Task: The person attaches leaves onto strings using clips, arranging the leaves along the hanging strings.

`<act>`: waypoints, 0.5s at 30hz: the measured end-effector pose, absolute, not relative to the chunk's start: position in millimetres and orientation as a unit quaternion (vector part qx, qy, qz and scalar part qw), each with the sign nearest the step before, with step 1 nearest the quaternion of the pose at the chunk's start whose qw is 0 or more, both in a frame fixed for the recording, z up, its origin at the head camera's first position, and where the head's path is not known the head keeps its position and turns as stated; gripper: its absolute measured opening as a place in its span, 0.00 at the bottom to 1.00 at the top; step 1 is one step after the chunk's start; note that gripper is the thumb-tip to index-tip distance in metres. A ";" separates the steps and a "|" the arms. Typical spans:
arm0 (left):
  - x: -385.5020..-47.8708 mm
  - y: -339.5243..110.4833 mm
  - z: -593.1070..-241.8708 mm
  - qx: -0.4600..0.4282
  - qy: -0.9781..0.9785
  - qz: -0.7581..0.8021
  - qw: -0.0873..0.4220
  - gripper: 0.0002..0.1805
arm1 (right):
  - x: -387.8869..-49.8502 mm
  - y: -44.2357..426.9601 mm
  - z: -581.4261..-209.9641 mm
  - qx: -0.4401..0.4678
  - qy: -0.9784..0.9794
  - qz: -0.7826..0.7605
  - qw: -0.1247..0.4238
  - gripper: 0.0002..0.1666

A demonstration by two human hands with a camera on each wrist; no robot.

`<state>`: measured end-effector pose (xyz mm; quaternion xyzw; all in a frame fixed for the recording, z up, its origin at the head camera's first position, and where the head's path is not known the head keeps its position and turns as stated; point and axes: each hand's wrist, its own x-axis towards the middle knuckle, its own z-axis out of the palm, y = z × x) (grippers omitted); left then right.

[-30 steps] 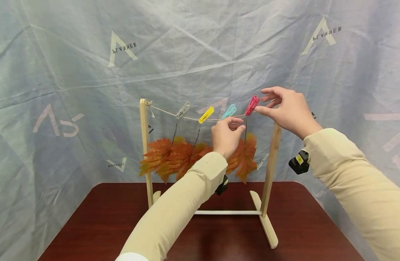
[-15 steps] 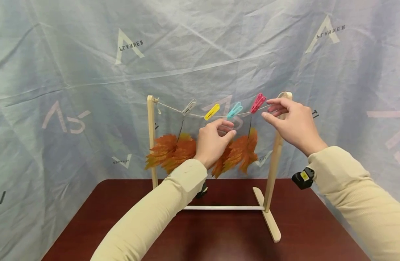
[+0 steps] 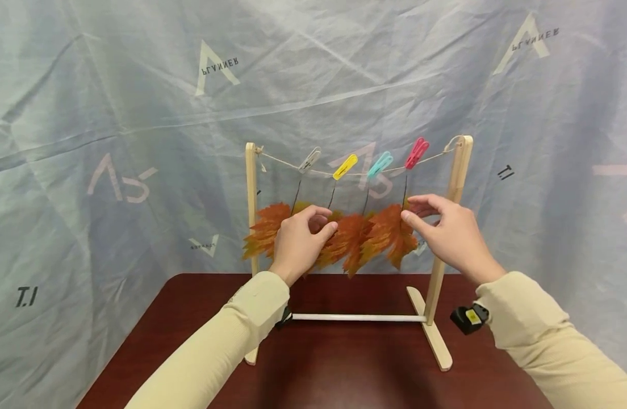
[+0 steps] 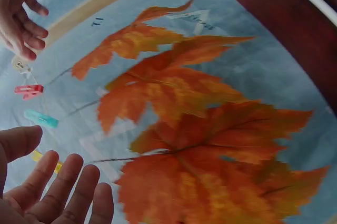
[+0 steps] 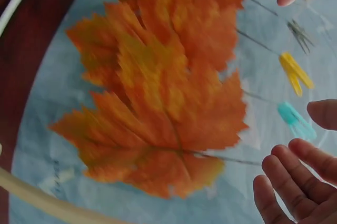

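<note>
Orange artificial maple leaves [image 3: 390, 230] hang by dark stems from a string, held by a grey clothespin [image 3: 309, 161], a yellow clothespin [image 3: 345, 167], a teal clothespin [image 5: 293, 116] and a pink clothespin [image 3: 417, 153]. My left hand [image 3: 300, 241] is in front of the leaves at left, thumb and fingers apart, partly covering them. My right hand [image 3: 451, 236] is beside the rightmost leaf, near its stem. Its fingers are loosely bent with a gap to the thumb. Whether its fingertips touch that stem is unclear. Neither hand holds anything.
A wooden frame with a left post [image 3: 251, 187] and a right post [image 3: 459, 170] carries the string. A white rod [image 3: 359, 318] joins its feet low down. It stands on a dark red table [image 3: 344, 369] before a grey printed cloth [image 3: 139, 85].
My right hand has come down from beside the pink clothespin to the rightmost leaf. My left hand has moved left and down, uncovering the teal clothespin. The head view has shifted.
</note>
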<state>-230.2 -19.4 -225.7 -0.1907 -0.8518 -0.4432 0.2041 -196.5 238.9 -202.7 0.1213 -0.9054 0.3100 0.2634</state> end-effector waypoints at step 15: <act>-217.1 -42.7 -282.6 -0.167 -0.886 -0.374 0.218 0.18 | -184.7 223.0 -279.8 0.117 -0.915 0.295 0.248 0.30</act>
